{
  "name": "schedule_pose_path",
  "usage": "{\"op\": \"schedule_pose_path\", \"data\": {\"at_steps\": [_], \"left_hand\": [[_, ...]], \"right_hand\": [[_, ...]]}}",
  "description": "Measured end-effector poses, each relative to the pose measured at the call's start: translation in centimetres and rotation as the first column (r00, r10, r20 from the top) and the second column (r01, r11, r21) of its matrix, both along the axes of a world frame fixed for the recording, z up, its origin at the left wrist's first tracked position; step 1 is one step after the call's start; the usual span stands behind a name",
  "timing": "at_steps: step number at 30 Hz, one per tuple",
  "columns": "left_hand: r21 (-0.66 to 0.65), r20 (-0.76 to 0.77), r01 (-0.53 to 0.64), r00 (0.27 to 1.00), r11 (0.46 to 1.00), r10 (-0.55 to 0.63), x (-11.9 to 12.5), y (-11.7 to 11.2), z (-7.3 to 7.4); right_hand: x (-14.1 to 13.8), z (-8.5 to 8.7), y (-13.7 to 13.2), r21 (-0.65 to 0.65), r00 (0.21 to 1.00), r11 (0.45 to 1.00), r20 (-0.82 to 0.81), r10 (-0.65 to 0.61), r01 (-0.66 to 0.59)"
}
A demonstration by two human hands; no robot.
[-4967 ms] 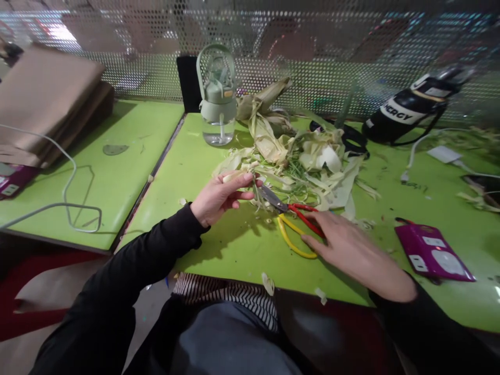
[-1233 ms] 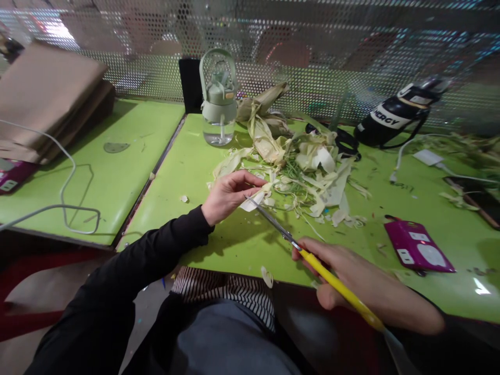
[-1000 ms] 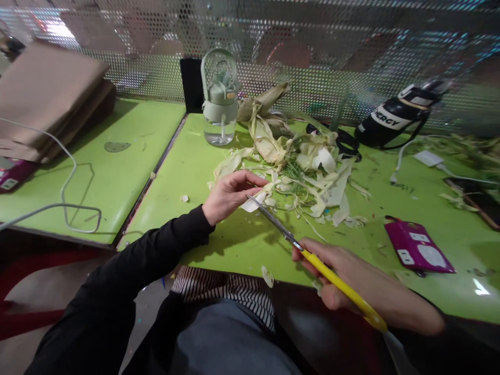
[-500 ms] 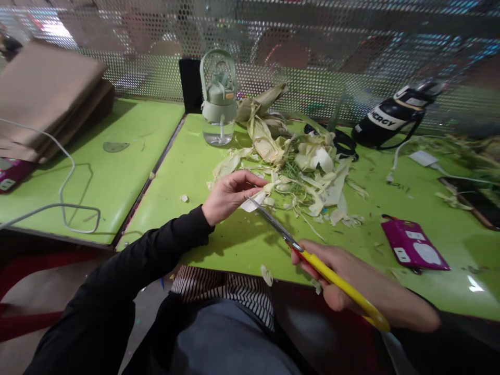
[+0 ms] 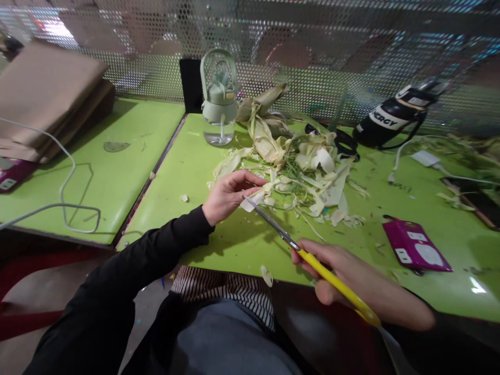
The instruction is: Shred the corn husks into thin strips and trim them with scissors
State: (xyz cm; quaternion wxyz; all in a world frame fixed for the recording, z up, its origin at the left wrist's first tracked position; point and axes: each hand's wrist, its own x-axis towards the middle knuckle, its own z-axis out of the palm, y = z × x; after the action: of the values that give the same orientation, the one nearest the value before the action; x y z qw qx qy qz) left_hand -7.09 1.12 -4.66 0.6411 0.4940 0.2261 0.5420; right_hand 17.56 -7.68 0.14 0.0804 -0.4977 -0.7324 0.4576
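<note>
Between the thumb and fingers of my left hand (image 5: 230,194) is a pale piece of corn husk (image 5: 252,200), pinched over the table. My right hand (image 5: 336,263) grips a pair of scissors (image 5: 326,273) with yellow handles. Their metal blades point up and left, with the tips at the husk piece beside my left thumb. Just beyond my left hand lies a loose heap of pale husk strips (image 5: 328,190), mixed with thin green shreds. Larger dry husks (image 5: 267,138) lie behind it.
On the green table (image 5: 164,203) stands a pale green water bottle (image 5: 219,112). A black bottle (image 5: 385,120) leans against the perforated metal screen (image 5: 148,57). To the right are a purple power strip (image 5: 417,245) and a phone (image 5: 474,198); brown paper bags (image 5: 50,94) and a cable (image 5: 62,192) lie left.
The scissors' handles and my right hand have shifted slightly, and the blades look closer together. My left hand keeps its pinch on the husk in nearly the same spot.
</note>
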Motion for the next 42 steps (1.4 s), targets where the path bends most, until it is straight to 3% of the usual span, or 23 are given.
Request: {"op": "schedule_pose_path", "data": {"at_steps": [3,6,9,12,15,18,22,25,27,32,39,42], "left_hand": [[-0.018,0.020,0.003,1.000,1.000,-0.002,0.1,-0.1,0.1],[-0.070,0.032,0.011,0.999,0.997,-0.009,0.1,-0.2,0.3],[-0.229,0.077,0.028,0.997,0.973,-0.010,0.2,-0.2,0.7],[-0.405,0.101,0.037,0.995,0.914,0.005,0.1,0.0,1.1],[-0.498,0.083,0.039,0.997,0.867,0.003,0.1,0.3,1.4],[-0.515,0.092,0.053,0.996,0.856,-0.006,0.0,0.3,1.5],[-0.495,0.090,0.058,0.996,0.867,-0.015,0.0,0.1,1.3],[-0.481,0.070,0.096,0.995,0.871,-0.071,0.1,-0.2,0.9],[-0.458,0.053,0.128,0.992,0.880,-0.117,0.2,-0.4,0.4],[-0.415,0.009,0.153,0.986,0.897,-0.164,0.5,-0.8,-0.3],[-0.381,-0.152,0.057,0.981,0.923,-0.123,0.2,-0.5,0.5],[-0.395,-0.195,0.046,0.972,0.917,-0.133,0.2,-0.3,0.7]], "right_hand": [[-0.6,0.7,0.0,-0.080,0.996,0.997,0.091,-0.006,0.013],[-0.5,0.6,-0.2,-0.039,0.987,0.999,0.161,-0.017,0.024],[0.3,-0.1,0.0,0.123,0.974,0.992,0.227,-0.016,-0.012],[1.6,-1.4,1.1,0.331,0.927,0.944,0.357,-0.113,-0.012],[2.9,-2.8,2.3,0.430,0.907,0.902,0.387,-0.168,-0.016],[3.7,-3.5,2.7,0.439,0.929,0.897,0.351,-0.119,-0.051],[3.4,-2.6,2.7,0.461,0.956,0.886,0.281,-0.088,-0.054],[1.5,-1.3,3.1,0.550,0.964,0.829,0.153,-0.217,0.099],[-0.4,-0.7,3.9,0.529,0.955,0.806,-0.035,-0.293,0.267],[-4.6,-1.2,6.1,0.441,0.921,0.822,-0.311,-0.236,0.360],[-5.0,-2.2,7.0,0.451,0.895,0.790,-0.357,-0.267,0.415],[-4.9,-2.3,7.1,0.412,0.899,0.825,-0.367,-0.240,0.388]]}}
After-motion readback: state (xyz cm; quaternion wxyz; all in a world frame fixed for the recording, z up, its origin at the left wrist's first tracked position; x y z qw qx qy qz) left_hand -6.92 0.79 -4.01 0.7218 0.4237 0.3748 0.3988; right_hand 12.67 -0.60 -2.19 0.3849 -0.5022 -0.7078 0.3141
